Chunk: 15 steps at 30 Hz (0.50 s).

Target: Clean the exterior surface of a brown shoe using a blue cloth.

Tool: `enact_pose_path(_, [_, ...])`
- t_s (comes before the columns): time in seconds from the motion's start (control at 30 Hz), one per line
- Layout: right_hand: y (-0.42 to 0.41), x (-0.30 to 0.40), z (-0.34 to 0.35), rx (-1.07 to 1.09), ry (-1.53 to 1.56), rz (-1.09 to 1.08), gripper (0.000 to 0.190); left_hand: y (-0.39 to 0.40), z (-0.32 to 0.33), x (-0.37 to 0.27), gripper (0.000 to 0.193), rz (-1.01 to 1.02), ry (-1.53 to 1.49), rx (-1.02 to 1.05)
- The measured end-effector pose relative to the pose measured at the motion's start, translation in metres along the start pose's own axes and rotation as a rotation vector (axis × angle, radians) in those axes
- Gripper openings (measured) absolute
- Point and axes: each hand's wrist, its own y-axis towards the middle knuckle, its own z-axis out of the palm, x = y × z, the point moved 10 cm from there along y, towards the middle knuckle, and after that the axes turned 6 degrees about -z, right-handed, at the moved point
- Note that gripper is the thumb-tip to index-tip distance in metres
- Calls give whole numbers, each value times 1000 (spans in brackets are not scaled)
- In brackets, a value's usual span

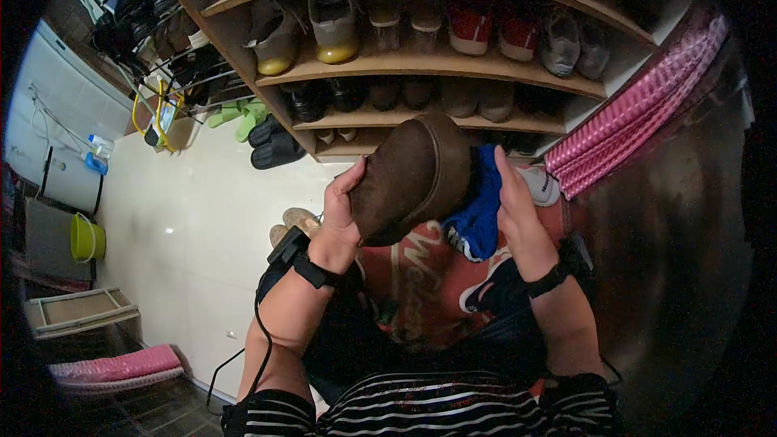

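Note:
A dark brown shoe (397,185) is held up in front of the shoe shelf, with a raised seam curving across it. My left hand (343,218) grips its left end, thumb on top and the other fingers hidden underneath. Against the right end of the shoe lies a blue cloth (476,218) with a white-striped patch at its lower tip. My right hand (521,212) holds this cloth from the right side; most of its fingers are out of sight behind. Both wrists wear black bands.
A wooden shelf (425,64) full of shoes stands ahead, a pink curtain (637,115) along its right side. Underfoot is a red mat (425,282) bearing writing. Black slippers (273,142), green slippers (240,115) and beige clogs (297,221) sit on the pale floor to the left.

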Motion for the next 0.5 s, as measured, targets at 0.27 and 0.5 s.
enact_pose_path(0.27, [-34,162,-3,106,254,-417,49,3,-8,-24,48,92,12,-22])
enact_pose_path(0.5, [15,82,-59,-13,-482,-432,43,-6,4,-42,46,169,5,15])
